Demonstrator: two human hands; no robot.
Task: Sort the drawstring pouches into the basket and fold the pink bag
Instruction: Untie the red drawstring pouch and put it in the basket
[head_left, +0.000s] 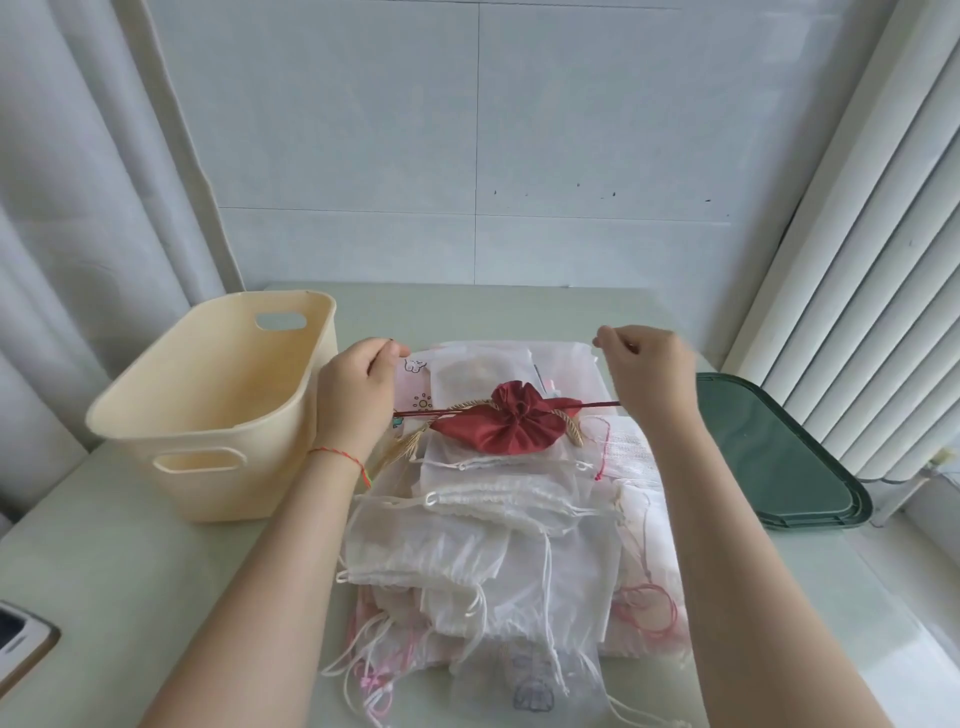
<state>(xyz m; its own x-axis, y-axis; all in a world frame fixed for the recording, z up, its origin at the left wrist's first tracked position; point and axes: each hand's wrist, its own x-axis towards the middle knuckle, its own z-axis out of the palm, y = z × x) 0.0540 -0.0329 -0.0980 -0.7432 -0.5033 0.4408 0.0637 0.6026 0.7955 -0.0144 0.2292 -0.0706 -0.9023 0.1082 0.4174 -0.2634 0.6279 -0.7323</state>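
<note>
Right now the red pouch (501, 423) sits on top of the heap of white mesh pouches (483, 545), its mouth cinched into a rosette, and everything turns on the dark red drawstring (592, 404) that runs through it. That cord is stretched in a line left to right across the pouch, one end going to the left hand (358, 395) on the pouch's left, the other to the right hand (647, 371) on its right. Both hands have their fingers curled in, each apparently pinching its end of the cord, though the pinch itself is too small to make out for certain. The pouch lies between the two hands, a little nearer the viewer than the fingertips.

From the pouch, the cream basket (223, 410) stands to the left, just beyond the left hand and almost touching that wrist; nothing can be seen inside it. So the left hand looks the nearer carrier: my guess is the pouch goes sideways along the cord's own axis. A pale tasselled cord (415, 441) trails off the pouch's left side and might snag. Under the heap, a pink printed bag (415, 384) shows at the far left edge, still unfolded
</note>
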